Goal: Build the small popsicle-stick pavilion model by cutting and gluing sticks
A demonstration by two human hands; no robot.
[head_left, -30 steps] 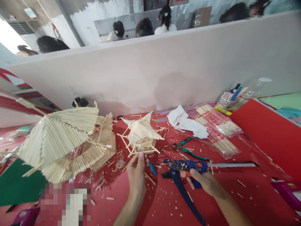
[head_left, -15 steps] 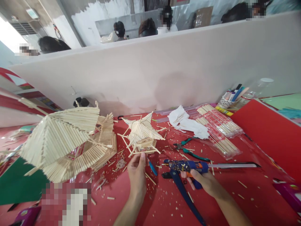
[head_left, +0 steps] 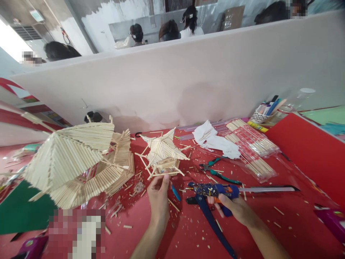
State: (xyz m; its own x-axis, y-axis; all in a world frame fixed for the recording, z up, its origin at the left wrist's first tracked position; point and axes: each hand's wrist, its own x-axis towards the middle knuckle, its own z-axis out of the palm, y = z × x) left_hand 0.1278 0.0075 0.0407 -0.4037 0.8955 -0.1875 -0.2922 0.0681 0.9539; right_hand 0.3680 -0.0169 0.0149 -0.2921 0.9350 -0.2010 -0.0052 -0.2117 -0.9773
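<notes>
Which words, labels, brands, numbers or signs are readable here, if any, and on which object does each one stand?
None can be read.
Glue gun: pale marking, too small.
Wrapped sticks: red print, too blurred.
Yellow tube: dark marks, too small.
Purple object at right: small label, too blurred.
Wall sign: too blurred.

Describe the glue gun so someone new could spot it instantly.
On the red tabletop, look right of the small star-roofed stick model to the person's right hand. It holds the glue gun, blue and orange, nozzle pointing left. Unlike the green-handled cutters and the dark-blue long handle nearby, it has a pale rod jutting from its back and a speckled barrel.
</notes>
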